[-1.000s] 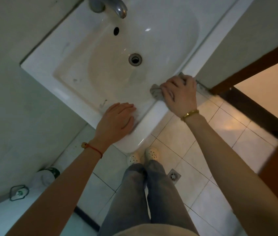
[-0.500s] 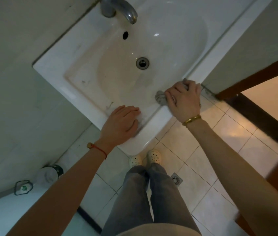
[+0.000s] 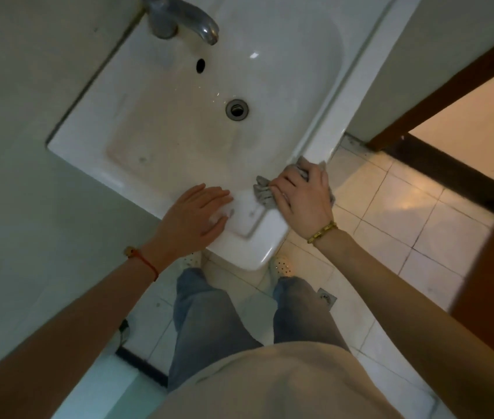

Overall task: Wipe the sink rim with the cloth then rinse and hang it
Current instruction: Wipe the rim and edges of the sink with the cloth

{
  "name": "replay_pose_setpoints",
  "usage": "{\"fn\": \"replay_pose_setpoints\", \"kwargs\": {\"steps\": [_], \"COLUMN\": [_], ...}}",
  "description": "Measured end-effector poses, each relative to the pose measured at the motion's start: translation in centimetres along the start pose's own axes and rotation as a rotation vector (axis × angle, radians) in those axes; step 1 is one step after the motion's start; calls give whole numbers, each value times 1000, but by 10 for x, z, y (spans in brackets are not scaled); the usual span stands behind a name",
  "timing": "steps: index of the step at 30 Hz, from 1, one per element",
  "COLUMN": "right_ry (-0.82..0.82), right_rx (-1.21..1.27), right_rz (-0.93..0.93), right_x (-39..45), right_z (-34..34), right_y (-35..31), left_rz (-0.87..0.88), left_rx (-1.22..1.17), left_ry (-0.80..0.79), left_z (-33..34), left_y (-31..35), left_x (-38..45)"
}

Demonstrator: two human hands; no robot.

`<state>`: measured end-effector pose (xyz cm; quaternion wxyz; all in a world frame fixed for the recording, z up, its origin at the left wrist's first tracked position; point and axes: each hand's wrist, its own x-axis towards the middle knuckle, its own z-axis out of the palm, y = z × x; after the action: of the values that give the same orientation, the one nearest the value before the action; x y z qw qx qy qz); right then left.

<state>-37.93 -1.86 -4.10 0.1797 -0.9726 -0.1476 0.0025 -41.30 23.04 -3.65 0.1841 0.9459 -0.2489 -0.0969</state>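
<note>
A white ceramic sink point(image 3: 324, 137) is fixed to the wall, its near corner pointing at me. My right hand point(image 3: 303, 198) presses a crumpled grey cloth point(image 3: 262, 192) onto the front rim near that corner; most of the cloth is hidden under the hand. My left hand point(image 3: 194, 216) lies flat with fingers together on the rim just left of the cloth, holding nothing. A chrome tap point(image 3: 182, 19) stands at the far edge, and the drain point(image 3: 236, 108) sits in the middle of the basin.
Pale walls close in on the left and beyond the sink on the right. A brown door frame point(image 3: 451, 83) and a dark threshold lie to the right. Tiled floor with a small floor drain point(image 3: 327, 297) is below; my legs and shoes stand under the sink corner.
My right hand has slid the cloth along the front rim toward the near corner, closer to my left hand. The camera has moved in toward the sink. My left hand stays flat on the rim.
</note>
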Motion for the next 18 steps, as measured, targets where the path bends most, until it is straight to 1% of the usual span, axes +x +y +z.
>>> {"fn": "replay_pose_setpoints", "kwargs": {"steps": [3, 8, 11, 14, 16, 18], "right_ry": [43, 130, 201, 258, 260, 228], "right_rx": [19, -47, -71, -42, -70, -137], "right_rz": [125, 338, 513, 702, 717, 639], "right_x": [-15, -45, -56, -57, -58, -67], "right_z": [9, 29, 42, 55, 57, 55], "right_y": [-26, -84, -121, -162, -171, -164], "left_rz": [84, 214, 310, 384, 417, 443], "left_rx": [14, 15, 18, 33, 39, 54], "left_ry": [-49, -112, -132, -152, -143, -130], "left_z": [-15, -29, -31, -30, -26, -24], "left_y": [-33, -81, -99, -111, -116, -119], "left_x": [-8, -11, -5, 3, 5, 5]}}
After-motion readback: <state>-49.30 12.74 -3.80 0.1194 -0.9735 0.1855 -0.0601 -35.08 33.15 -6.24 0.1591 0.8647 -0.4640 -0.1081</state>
